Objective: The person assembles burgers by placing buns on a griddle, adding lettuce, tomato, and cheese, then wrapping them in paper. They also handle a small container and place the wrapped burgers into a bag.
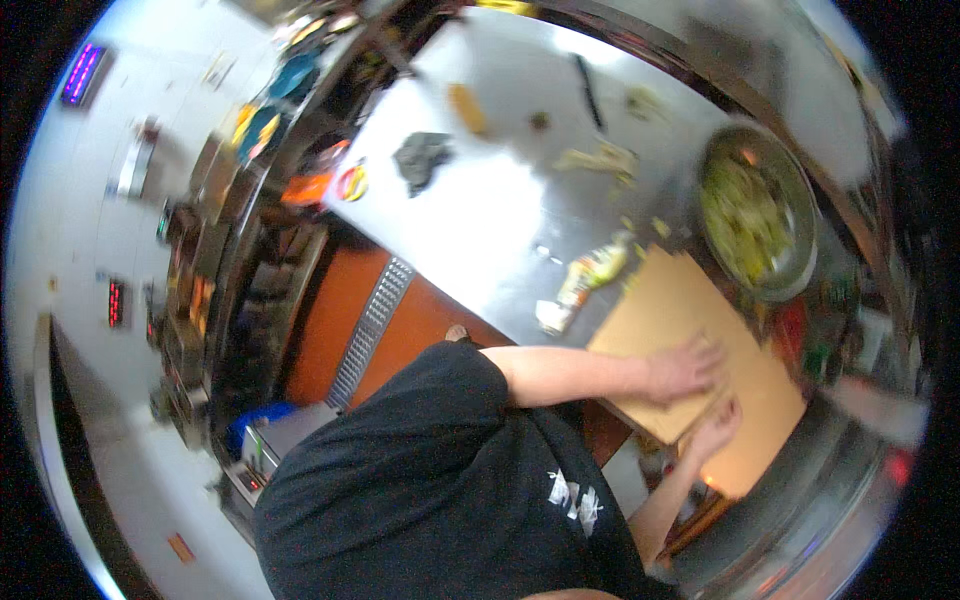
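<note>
A tan board or sheet (pixel 660 315) lies at the right end of the steel table, with an edge or step across it near my hands. My left hand (pixel 684 369) rests on it, palm down, with blurred fingers spread. Just below, my right hand (pixel 716 431) touches the board at that edge with its fingers curled. Whether they grip anything is hidden by blur. Beyond the board sits a metal bowl (pixel 802 255) of chopped pale-green vegetables (pixel 742 206). Beside the board lies a crumpled printed plastic wrapper or bag (pixel 581 285), with small green scraps near it.
On the steel table (pixel 465 240) are a dark cloth (pixel 421 161), a knife-like dark tool (pixel 589 91), a yellow-brown block (pixel 467 109), tape rolls (pixel 352 182) and vegetable scraps (pixel 600 160). A metal drain grate (pixel 371 330) crosses the red-brown floor (pixel 322 315). Shelving (pixel 247 217) stands at left.
</note>
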Action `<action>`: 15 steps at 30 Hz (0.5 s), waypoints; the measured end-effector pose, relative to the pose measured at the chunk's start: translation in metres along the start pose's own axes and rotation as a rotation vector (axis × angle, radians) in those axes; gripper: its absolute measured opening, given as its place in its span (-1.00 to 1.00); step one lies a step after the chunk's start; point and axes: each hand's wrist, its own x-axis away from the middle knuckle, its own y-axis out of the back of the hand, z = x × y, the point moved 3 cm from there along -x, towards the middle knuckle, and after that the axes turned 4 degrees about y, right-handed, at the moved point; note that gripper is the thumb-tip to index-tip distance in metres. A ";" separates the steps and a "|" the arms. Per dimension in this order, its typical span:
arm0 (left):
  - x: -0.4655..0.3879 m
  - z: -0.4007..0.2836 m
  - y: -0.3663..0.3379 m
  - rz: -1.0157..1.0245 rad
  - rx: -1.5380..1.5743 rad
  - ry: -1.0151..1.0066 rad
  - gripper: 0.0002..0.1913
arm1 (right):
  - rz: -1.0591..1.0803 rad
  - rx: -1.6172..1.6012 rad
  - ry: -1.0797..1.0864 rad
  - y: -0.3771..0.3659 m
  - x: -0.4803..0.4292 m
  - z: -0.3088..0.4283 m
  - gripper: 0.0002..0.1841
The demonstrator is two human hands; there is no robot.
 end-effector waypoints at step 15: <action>0.660 0.131 0.322 -0.843 0.368 1.186 -0.80 | 0.630 -0.373 0.830 -0.333 0.173 0.553 -0.94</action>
